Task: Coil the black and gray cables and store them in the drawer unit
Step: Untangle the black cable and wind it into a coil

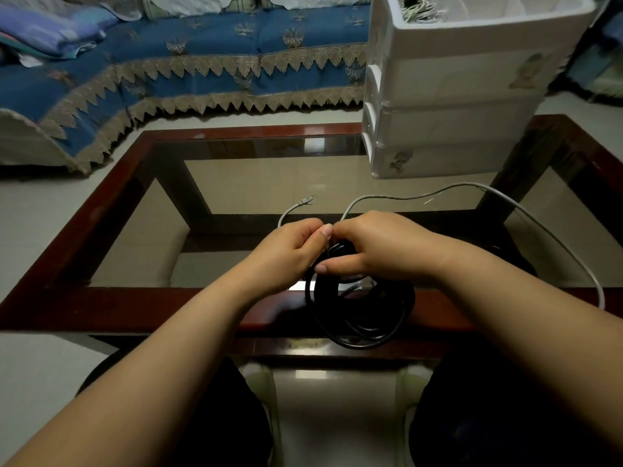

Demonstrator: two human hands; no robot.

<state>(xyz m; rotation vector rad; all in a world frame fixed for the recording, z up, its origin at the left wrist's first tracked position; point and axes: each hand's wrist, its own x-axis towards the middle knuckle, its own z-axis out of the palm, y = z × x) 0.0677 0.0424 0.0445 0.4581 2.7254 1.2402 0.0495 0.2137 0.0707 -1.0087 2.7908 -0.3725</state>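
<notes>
A coiled black cable (357,315) hangs in several loops over the table's near rail, its top gripped by both hands. My left hand (286,254) and my right hand (374,247) meet thumb to thumb above the coil, fingers closed around it. A loose gray cable (472,187) runs from behind my hands in a wide arc to the right; its plug end (305,201) lies on the glass just beyond my left hand. The white drawer unit (455,96) stands at the table's far right, its top drawer open with some pale cable (421,11) inside.
The glass-topped table has a dark red wooden frame (101,214). A sofa with a blue, lace-edged cover (202,62) stands beyond the table on the left. My knees (472,416) show below the near rail.
</notes>
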